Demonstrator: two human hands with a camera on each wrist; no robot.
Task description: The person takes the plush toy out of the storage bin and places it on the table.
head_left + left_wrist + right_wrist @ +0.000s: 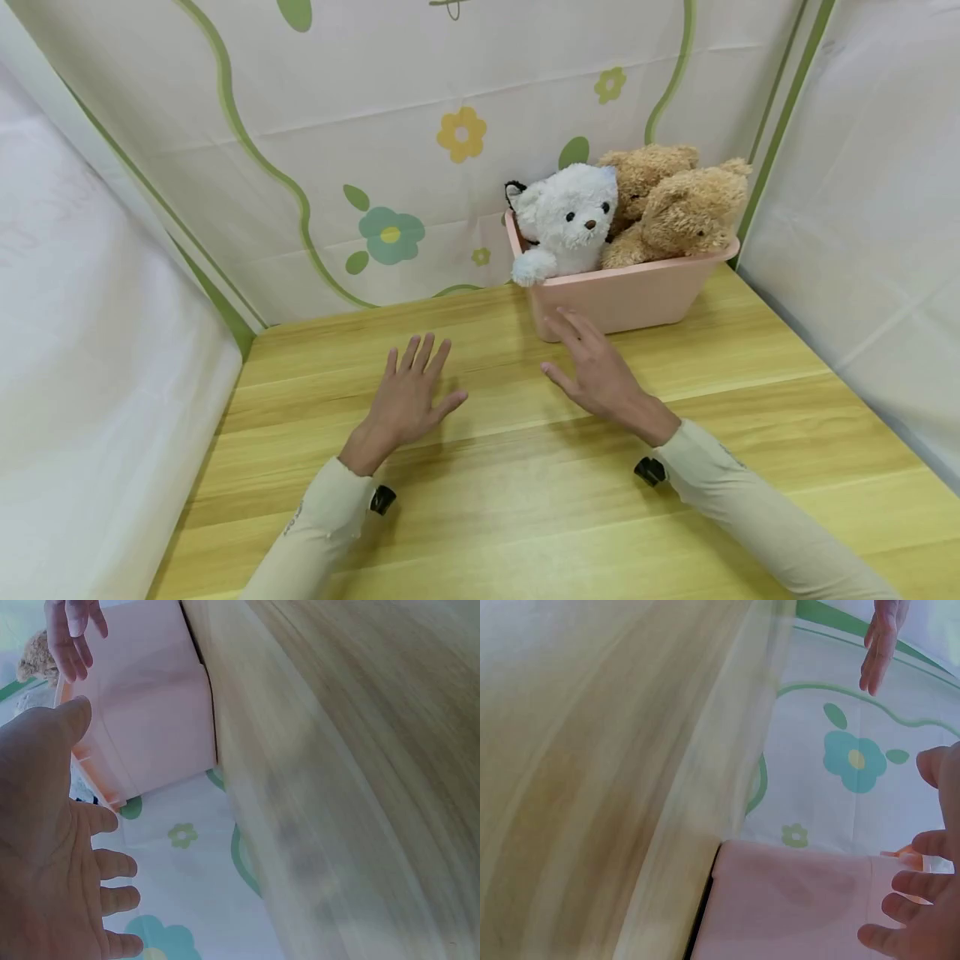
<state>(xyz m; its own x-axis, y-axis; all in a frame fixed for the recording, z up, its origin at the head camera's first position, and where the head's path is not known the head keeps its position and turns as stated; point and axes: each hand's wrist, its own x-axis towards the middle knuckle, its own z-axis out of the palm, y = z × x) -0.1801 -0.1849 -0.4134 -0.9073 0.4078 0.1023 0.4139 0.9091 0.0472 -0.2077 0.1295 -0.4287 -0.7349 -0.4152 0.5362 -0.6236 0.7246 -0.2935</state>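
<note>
A pink bin [622, 300] stands at the back right of the wooden table [480, 500]. Out of its top rise a white plush animal [570, 221] with one dark-edged ear and two brown teddy bears [690, 212], their lower parts hidden by the bin. My right hand [600, 371] hovers just in front of the bin, fingers extended and holding nothing. In the right wrist view its fingers appear close to the bin [795, 900], and contact is unclear. Left of it, my left hand [408, 396] is held over the table, fingers spread, nothing in it.
Behind the table hangs a white cloth [360, 133] printed with flowers and green vines. White sheets close off the left side [97, 375] and the right side [885, 208]. Each sleeve cuff has a small black device [382, 500] at the wrist.
</note>
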